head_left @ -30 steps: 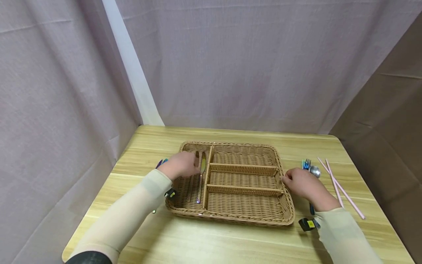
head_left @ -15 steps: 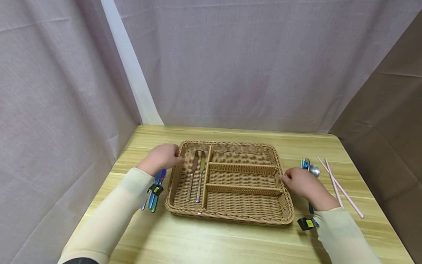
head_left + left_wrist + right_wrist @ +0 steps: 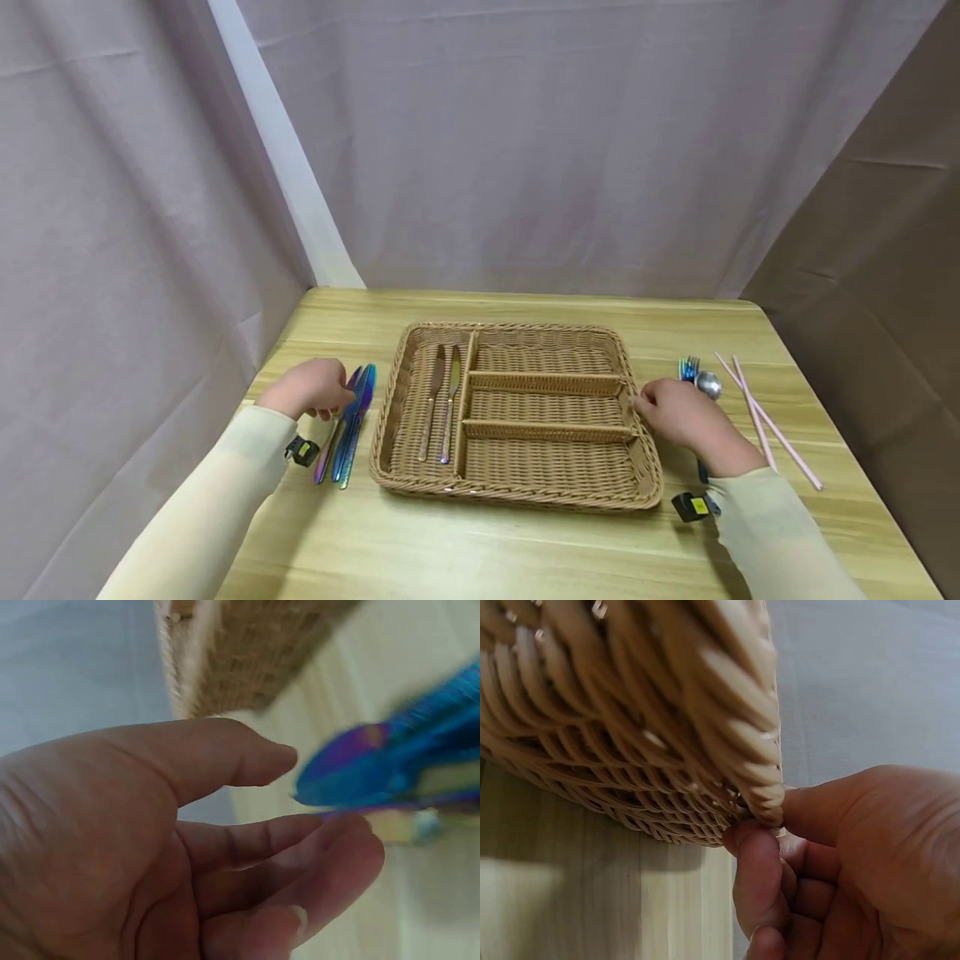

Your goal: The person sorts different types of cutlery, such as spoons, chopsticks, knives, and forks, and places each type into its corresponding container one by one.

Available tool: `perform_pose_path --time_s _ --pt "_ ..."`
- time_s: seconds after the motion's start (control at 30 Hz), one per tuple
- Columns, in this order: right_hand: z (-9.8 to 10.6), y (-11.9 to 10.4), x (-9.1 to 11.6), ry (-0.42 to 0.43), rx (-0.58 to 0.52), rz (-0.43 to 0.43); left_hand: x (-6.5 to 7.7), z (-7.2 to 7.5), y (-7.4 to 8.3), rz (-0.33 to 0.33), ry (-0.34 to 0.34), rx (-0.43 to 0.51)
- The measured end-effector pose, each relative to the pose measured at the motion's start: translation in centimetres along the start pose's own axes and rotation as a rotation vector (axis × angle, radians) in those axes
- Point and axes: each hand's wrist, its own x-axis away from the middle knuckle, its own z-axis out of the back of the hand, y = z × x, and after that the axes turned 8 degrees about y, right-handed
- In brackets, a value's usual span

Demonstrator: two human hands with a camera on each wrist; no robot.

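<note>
My left hand (image 3: 311, 388) hovers at the blade ends of several rainbow-coloured table knives (image 3: 351, 442) lying bunched on the table left of the basket. In the left wrist view a gap separates the thumb from the relaxed fingers (image 3: 330, 877), and the blue-purple blades (image 3: 360, 769) are just beyond the tips. My right hand (image 3: 693, 423) pinches the right rim of a woven, divided cutlery basket (image 3: 517, 497); thumb and forefinger meet at its edge in the right wrist view. Two knives (image 3: 429, 412) lie side by side in the basket's left compartment.
Right of the basket, partly behind the right hand, lie several forks (image 3: 687, 367) and a spoon (image 3: 708, 384). Farther right, two pink chopsticks (image 3: 780, 437) cross on the wooden table (image 3: 480, 558). Grey curtains (image 3: 525, 150) rise behind the table.
My left hand has left the basket's left compartment and moved left over the rim to the bunched knives, leaving two knives in view there. The right hand keeps its hold on the rim.
</note>
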Motion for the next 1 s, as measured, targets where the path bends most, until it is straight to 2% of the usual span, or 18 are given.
perform_pose_path --time_s 0.17,0.37,0.6,1.0 --pt "0.0 -0.2 -0.1 0.012 -0.002 0.01 0.6 -1.4 -2.1 0.048 -0.037 0.021" --pt "0.1 -0.1 -0.1 0.009 0.003 0.003 0.8 -2.6 -3.3 0.039 -0.039 0.047" --pt "0.0 0.0 0.2 0.006 0.006 -0.007 0.8 -3.4 -3.8 0.04 -0.033 0.042" --pt "-0.2 0.1 0.3 0.02 0.008 -0.002 1.0 -3.6 -3.7 0.037 -0.012 0.019"
